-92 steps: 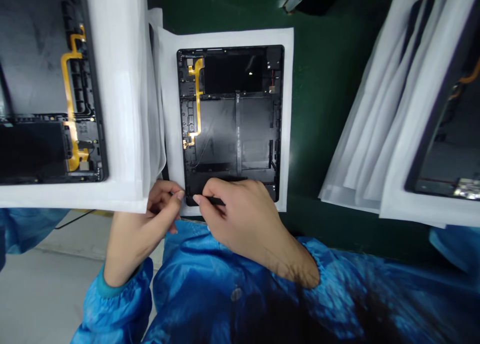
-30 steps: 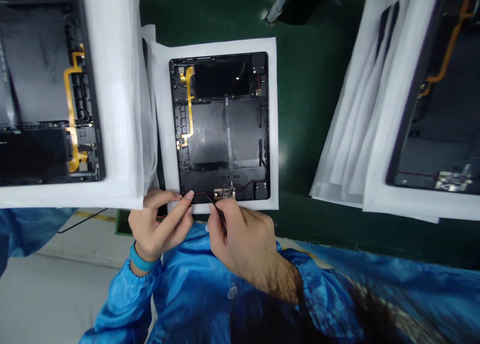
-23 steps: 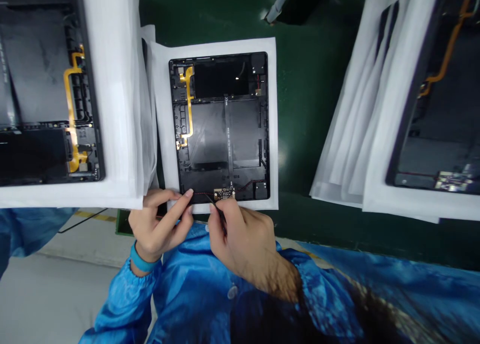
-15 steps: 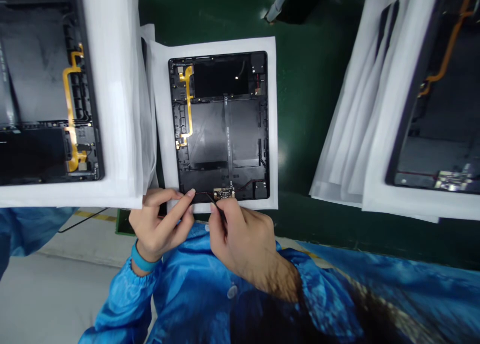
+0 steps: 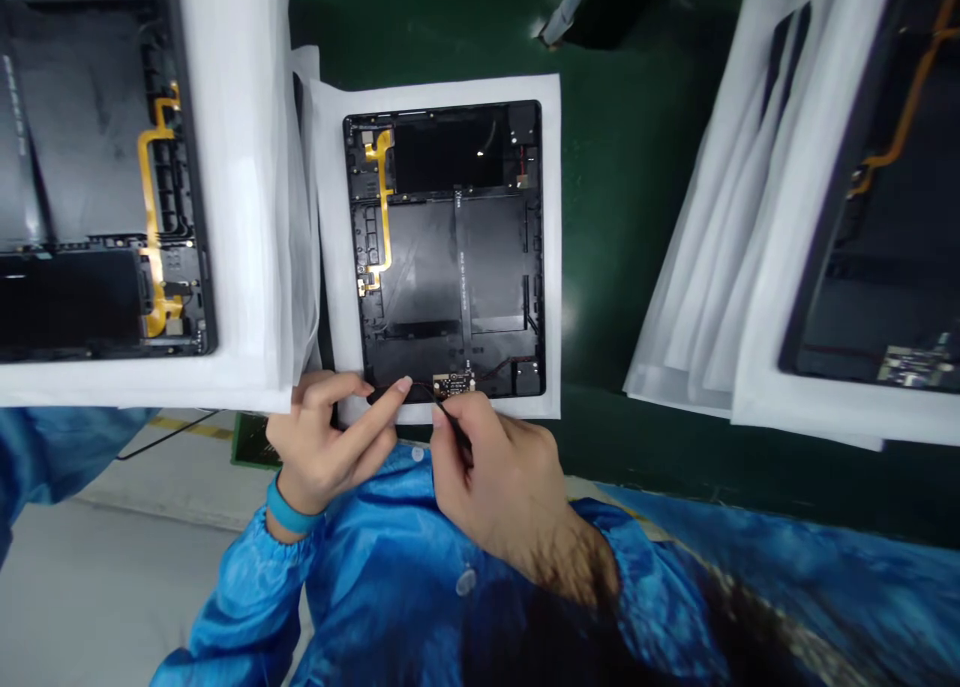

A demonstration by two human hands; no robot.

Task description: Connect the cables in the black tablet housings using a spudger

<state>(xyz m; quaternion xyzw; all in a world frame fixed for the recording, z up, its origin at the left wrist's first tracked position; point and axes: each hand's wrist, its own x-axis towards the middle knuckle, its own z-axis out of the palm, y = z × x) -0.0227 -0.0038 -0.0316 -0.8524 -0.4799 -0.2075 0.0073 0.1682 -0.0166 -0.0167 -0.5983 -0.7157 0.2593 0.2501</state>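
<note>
A black tablet housing lies open, insides up, on a white foam sheet. At its near edge sits a small circuit board, with a thin dark cable leading right to a black corner module. My right hand pinches dark, slender tweezers, their tip beside the board's left end. My left hand rests at the near left corner of the housing, fingers stretched apart, a fingertip touching near the thin wire along the edge. The palm hides part of the foam.
To the left, a stack of foam sheets carries another open tablet housing. A second foam-layered stack with a similar housing stands right. A metal post rises from the green tabletop at the back.
The tweezers' tip and my left fingertip have shifted slightly to the right along the near edge of the housing. The whole view has moved a little.
</note>
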